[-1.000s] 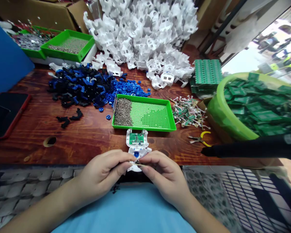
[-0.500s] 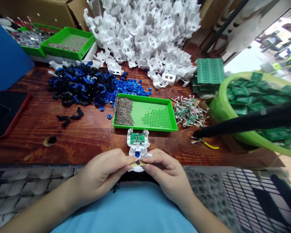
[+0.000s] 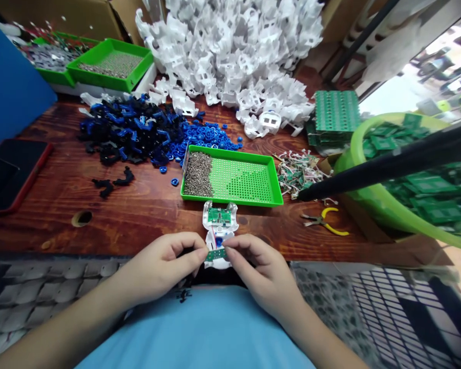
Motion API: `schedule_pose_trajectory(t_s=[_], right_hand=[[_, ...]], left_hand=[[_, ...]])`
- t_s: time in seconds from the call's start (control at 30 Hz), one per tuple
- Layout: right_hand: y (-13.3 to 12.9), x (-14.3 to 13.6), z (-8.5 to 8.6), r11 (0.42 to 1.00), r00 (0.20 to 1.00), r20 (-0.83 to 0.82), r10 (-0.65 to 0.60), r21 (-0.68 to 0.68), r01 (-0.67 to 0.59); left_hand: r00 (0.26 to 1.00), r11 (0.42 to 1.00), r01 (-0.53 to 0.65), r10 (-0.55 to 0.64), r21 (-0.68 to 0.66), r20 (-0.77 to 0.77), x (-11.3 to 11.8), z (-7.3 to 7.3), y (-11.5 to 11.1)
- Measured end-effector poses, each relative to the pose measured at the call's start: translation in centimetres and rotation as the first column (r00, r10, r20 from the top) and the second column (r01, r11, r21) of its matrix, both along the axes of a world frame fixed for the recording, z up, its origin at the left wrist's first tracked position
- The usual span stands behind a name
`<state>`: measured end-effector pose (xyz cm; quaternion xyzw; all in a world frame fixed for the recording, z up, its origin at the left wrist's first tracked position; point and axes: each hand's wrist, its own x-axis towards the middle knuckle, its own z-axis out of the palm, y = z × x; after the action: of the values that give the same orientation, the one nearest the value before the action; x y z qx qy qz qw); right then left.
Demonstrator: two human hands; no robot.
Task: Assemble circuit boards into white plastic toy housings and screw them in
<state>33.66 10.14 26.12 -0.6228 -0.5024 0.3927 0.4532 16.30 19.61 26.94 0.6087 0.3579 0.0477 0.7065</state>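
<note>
A small green circuit board (image 3: 216, 254) is pinched at its left end by my left hand (image 3: 172, 264) and at its right end by my right hand (image 3: 259, 264). Under and behind it, at the table's front edge, lies an open white plastic housing (image 3: 209, 238) with a blue round part (image 3: 218, 241) inside. Just beyond sits the other white shell (image 3: 235, 221), holding a larger green board (image 3: 218, 216). Thin wires run between the two housing parts.
A green tray (image 3: 249, 179) of small screws stands behind the housing. Yellow-handled pliers (image 3: 322, 221) and wired boards (image 3: 297, 171) lie right, near a green tub (image 3: 355, 154). Black and blue parts (image 3: 130, 128), a white shell pile (image 3: 234, 56) and a phone (image 3: 13, 174) are farther out.
The small board has turned, so its green face now shows instead of a tan one. My fingers have shifted on it. The black bar at the right has swung, uncovering more of the pliers.
</note>
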Motion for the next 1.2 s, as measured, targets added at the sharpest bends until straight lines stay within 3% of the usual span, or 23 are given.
schedule_pose_trajectory(t_s=[0.13, 0.23, 0.3, 0.47, 0.63, 0.8, 0.93, 1.0, 1.07, 1.2], right_hand=[[0.1, -0.2, -0.1, 0.996, 0.954, -0.295, -0.061, -0.087, 0.037], [0.4, -0.6, -0.3, 0.994, 0.845, -0.524, -0.106, -0.052, 0.093], [0.8, -1.0, -0.6, 0.988, 0.794, -0.594, -0.133, -0.016, 0.154], [1.6, -1.9, -1.2, 0.969, 0.783, -0.589, -0.197, 0.004, 0.248], [1.5, -2.3, -0.9, 0.962, 0.821, -0.532, -0.209, 0.041, 0.272], [1.2, -1.7, -0.7, 0.974, 0.897, -0.404, -0.179, 0.052, 0.218], [1.2, -1.3, -1.0, 0.986, 0.938, -0.317, -0.141, 0.035, 0.16], [1.2, -1.2, -1.1, 0.988, 0.95, -0.278, -0.14, 0.031, 0.154], [1.2, -1.1, -1.1, 0.99, 0.956, -0.261, -0.132, 0.009, 0.139], [1.0, -0.4, -1.0, 0.987, 0.928, -0.335, -0.16, -0.032, 0.159]], left_hand=[[0.999, 0.994, -0.033, 0.037, -0.104, 0.034, 0.3, -0.3, -0.3], [0.988, 0.981, -0.108, 0.124, -0.163, 0.094, 0.9, -0.5, -0.8], [0.972, 0.97, -0.169, 0.193, -0.173, 0.132, 1.4, -0.7, -1.3], [0.916, 0.932, -0.304, 0.343, -0.199, 0.21, 2.6, -1.5, -2.2], [0.917, 0.948, -0.273, 0.308, -0.167, 0.253, 2.7, -1.7, -2.5], [0.954, 0.975, -0.215, 0.197, 0.056, 0.228, 2.4, -1.6, -2.3], [0.973, 0.943, -0.17, 0.115, 0.287, 0.199, 2.5, -1.6, -1.9], [0.978, 0.938, -0.145, 0.089, 0.316, 0.186, 2.5, -1.5, -1.8], [0.976, 0.964, -0.131, 0.085, 0.232, 0.198, 2.4, -1.5, -1.8], [0.959, 0.98, -0.122, 0.157, -0.155, 0.235, 1.7, -1.7, -1.8]])
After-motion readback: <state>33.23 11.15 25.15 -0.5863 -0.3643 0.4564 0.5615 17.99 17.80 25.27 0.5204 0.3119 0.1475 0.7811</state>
